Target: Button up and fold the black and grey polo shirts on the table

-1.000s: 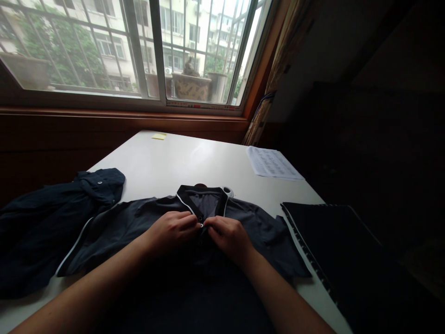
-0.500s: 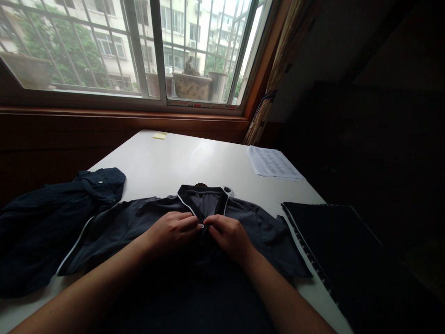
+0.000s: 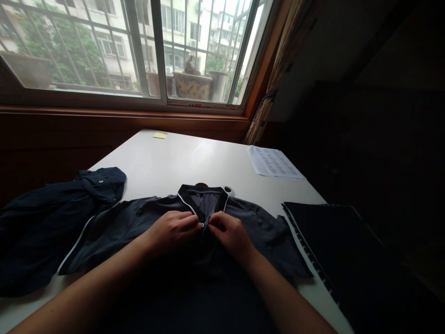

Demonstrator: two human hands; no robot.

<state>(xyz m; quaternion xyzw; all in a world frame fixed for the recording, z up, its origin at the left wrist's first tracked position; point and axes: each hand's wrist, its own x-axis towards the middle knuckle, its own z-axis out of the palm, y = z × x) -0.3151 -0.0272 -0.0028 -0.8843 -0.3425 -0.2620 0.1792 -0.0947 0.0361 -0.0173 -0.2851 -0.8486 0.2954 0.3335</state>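
A dark polo shirt (image 3: 132,218) with white piping on its collar and sleeve edges lies spread out, collar pointing away from me. Below the collar (image 3: 220,199), both my hands meet at the button placket. My left hand (image 3: 177,227) is closed in a pinch on the placket's left side, beside a small light button (image 3: 202,225). Pinched on the opposite edge of the placket is my right hand (image 3: 229,232), a short gap from the left fingertips. The fingers partly cover the fabric, and the lower placket is lost in shadow.
A white table (image 3: 181,157) carries the shirt. Another dark blue garment (image 3: 62,208) lies at left, and a dark flat item with a toothed edge (image 3: 340,241) at right. Printed sheets (image 3: 274,162) and a yellow sticky note (image 3: 160,135) lie toward the window (image 3: 201,60).
My right fingers have shifted slightly up and to the right, widening the small gap between the hands. My left hand keeps its pinch in nearly the same place.
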